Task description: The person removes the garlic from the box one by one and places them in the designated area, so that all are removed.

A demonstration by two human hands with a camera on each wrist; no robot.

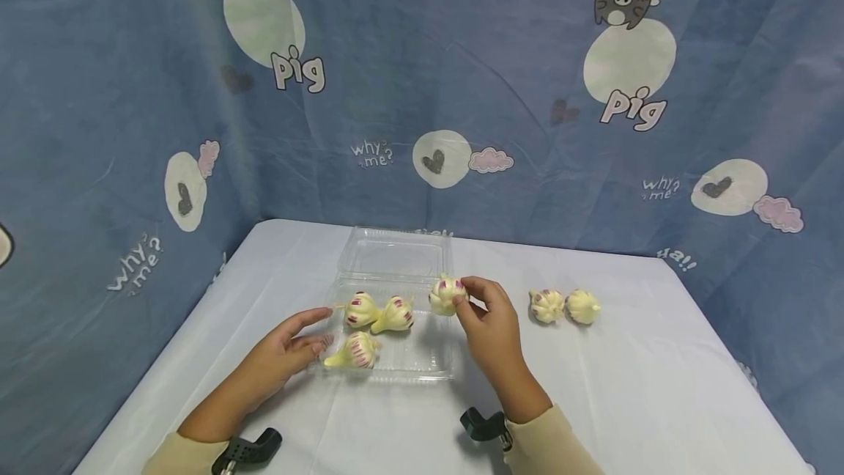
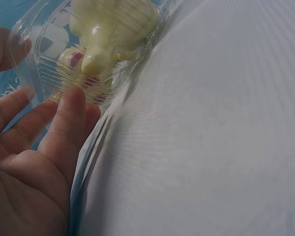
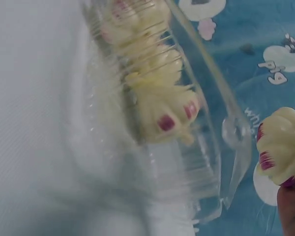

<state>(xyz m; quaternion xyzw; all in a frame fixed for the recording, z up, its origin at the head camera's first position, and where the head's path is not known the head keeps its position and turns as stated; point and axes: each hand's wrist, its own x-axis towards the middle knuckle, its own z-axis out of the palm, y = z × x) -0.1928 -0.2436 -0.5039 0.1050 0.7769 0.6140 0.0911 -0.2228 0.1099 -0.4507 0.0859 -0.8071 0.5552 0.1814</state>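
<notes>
A garlic bulb (image 1: 445, 296) with purple marks is pinched between the thumb and fingers of my right hand (image 1: 493, 332), above the right side of a clear plastic container (image 1: 422, 374). The right wrist view catches this bulb (image 3: 281, 147) at its right edge, with a fingertip beneath it. Inside the container, toward the left, lie three more garlic bulbs: one at the back (image 1: 360, 310), one beside it (image 1: 395, 314) and one nearer the front (image 1: 360, 350). My left hand (image 1: 280, 358) has its fingers extended at the container's left side, fingertips against the wall in the left wrist view.
Two other garlic bulbs, one (image 1: 546, 306) next to another (image 1: 583, 307), sit on the white tablecloth (image 1: 626, 387) to the right. The container's lid (image 1: 395, 251) is folded back behind it. A blue printed curtain (image 1: 514, 79) hangs around the table.
</notes>
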